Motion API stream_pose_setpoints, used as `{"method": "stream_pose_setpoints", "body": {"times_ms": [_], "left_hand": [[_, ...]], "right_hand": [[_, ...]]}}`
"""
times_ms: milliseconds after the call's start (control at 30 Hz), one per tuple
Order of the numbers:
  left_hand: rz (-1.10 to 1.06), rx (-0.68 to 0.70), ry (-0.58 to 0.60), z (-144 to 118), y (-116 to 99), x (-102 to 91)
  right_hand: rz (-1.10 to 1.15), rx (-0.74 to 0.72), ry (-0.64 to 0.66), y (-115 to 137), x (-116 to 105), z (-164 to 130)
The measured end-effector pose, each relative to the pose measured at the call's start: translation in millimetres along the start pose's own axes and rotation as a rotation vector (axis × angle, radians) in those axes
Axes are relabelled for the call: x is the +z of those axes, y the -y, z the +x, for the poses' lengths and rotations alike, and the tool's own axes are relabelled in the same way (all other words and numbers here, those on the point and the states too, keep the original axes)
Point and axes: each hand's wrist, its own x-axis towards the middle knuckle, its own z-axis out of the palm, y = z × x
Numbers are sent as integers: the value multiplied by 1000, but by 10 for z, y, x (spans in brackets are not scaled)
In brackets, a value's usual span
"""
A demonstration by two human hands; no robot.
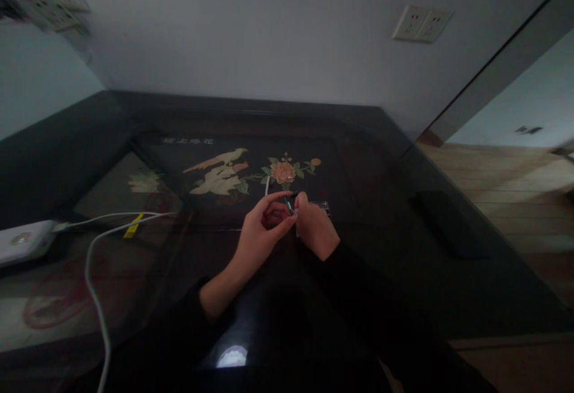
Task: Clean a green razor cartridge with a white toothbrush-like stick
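Note:
My left hand is over the middle of the dark glossy table, its thumb and forefinger closed on a small dark piece with a greenish edge. I cannot make out its kind. Right against it, my right hand is closed, fingertips meeting at the same piece; what it grips is hidden. A small shiny item shows beyond the right knuckles, partly covered. Just behind the left fingers a thin white stick-like thing pokes up.
At the left lies a white box-shaped device with a white cable bearing a yellow tag. A flat dark object rests at the right. The tabletop has a bird-and-flower picture. Wall sockets are behind.

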Motion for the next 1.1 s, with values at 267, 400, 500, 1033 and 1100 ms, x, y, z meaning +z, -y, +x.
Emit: {"method": "stream_pose_setpoints", "body": {"times_ms": [267, 400, 500, 1033, 1100], "left_hand": [[17, 7, 11, 0, 1, 5], [27, -1, 13, 6, 19, 6], [36, -6, 24, 9, 30, 1], [-27, -253, 146, -97, 3, 98], [-39, -290, 168, -107, 11, 103]], "right_hand": [[-56, -22, -28, -49, 64, 6], [-58, -18, -10, -54, 62, -8], [-11, -32, 2, -75, 3, -60], [462, -679, -541, -529, 48, -416], [469, -684, -561, -524, 65, -428]]}}
